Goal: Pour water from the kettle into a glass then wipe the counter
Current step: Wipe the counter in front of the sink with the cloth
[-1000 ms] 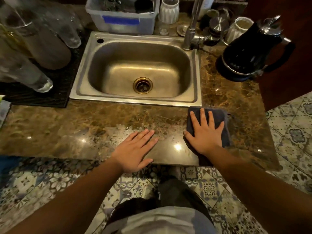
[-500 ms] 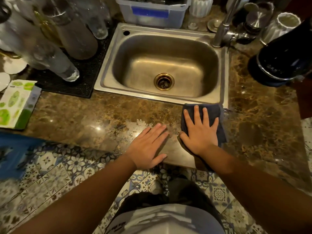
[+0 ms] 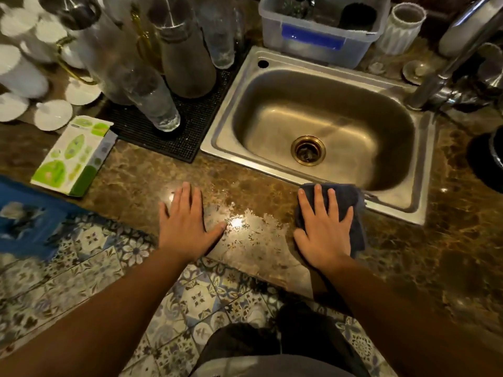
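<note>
The dark blue cloth (image 3: 345,205) lies flat on the brown marble counter (image 3: 136,183), just beside the front rim of the steel sink (image 3: 226,126), and its far corner touches this rim. The right hand (image 3: 325,235) presses on top of the cloth with the palm down and the fingers (image 3: 317,197) straight and a little spread, so it covers the cloth and does not grip it. The left hand (image 3: 185,227) rests flat on the bare counter to the left, well apart from the cloth, with the fingers extended close together and the thumb out to the side; it holds nothing. Between the 2 hands a wet patch (image 3: 245,221) shines on the stone under a light reflection. The kettle (image 3: 487,161) is only partly visible at the right edge, a dark round shape on the counter beside the sink. Left of the sink several tall glasses (image 3: 152,102) stand upside down on a black mat (image 3: 190,126), and a green and white box (image 3: 73,156) lies near the counter edge.
</note>
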